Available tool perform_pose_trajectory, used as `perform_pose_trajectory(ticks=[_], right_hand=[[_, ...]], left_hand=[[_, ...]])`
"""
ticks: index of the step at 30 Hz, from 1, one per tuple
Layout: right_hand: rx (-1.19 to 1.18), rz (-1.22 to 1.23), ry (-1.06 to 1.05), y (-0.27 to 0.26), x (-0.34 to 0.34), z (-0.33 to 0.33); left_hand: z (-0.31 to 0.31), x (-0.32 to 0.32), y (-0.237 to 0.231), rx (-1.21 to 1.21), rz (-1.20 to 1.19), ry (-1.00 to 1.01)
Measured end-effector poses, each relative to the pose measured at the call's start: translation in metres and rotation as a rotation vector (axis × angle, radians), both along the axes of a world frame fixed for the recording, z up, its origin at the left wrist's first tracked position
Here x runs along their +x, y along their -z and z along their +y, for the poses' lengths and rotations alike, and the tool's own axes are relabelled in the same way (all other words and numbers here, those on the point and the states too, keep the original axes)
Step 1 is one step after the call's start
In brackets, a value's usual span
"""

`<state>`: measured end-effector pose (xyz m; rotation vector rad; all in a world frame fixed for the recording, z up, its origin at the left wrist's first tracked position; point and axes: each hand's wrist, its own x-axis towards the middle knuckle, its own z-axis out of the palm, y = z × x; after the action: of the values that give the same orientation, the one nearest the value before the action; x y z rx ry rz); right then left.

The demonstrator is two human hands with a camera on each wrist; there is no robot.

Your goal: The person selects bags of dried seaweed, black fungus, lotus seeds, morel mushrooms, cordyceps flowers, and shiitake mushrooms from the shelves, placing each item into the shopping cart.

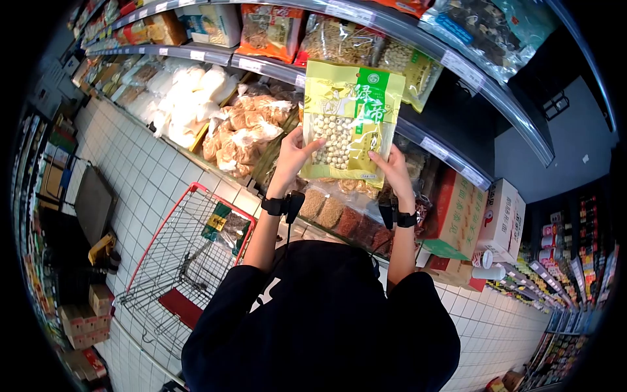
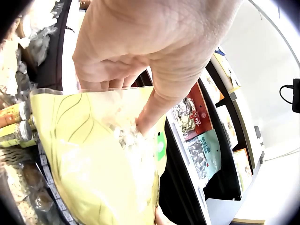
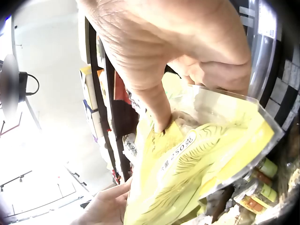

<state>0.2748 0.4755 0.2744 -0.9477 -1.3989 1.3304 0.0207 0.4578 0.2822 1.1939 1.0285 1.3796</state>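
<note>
A yellow-and-green bag of pale round seeds is held up, its printed front and see-through window facing the head camera. My left hand grips the bag's lower left edge. On the lower right side, my right hand pinches it between thumb and fingers. In the left wrist view, the left thumb lies on the front while the other fingers go behind the bag. The right wrist view likewise has the right thumb pressed on the front, near a printed weight of 250 g.
Shelves with packaged dry goods rise ahead. Below are bagged brown goods and trays of grains. A red-rimmed shopping cart holding a dark green packet stands left. Cardboard boxes are stacked right.
</note>
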Motion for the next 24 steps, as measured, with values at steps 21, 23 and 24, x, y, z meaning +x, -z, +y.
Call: perform_pose_trajectory(ticks=[21,23,24], right_hand=[[-0.086,-0.085,-0.434,0.012,-0.162,-0.013],[-0.090,-0.070,-0.477,0.014,-0.182,-0.019],[-0.091,-0.053,-0.498,0.015,-0.192,-0.023]], left_hand=[[-0.118,-0.127,0.028,-0.029,-0.117,-0.480],[-0.133,-0.138,0.030,-0.021,-0.134,-0.542],[-0.141,-0.145,0.032,-0.022,-0.136,-0.561]])
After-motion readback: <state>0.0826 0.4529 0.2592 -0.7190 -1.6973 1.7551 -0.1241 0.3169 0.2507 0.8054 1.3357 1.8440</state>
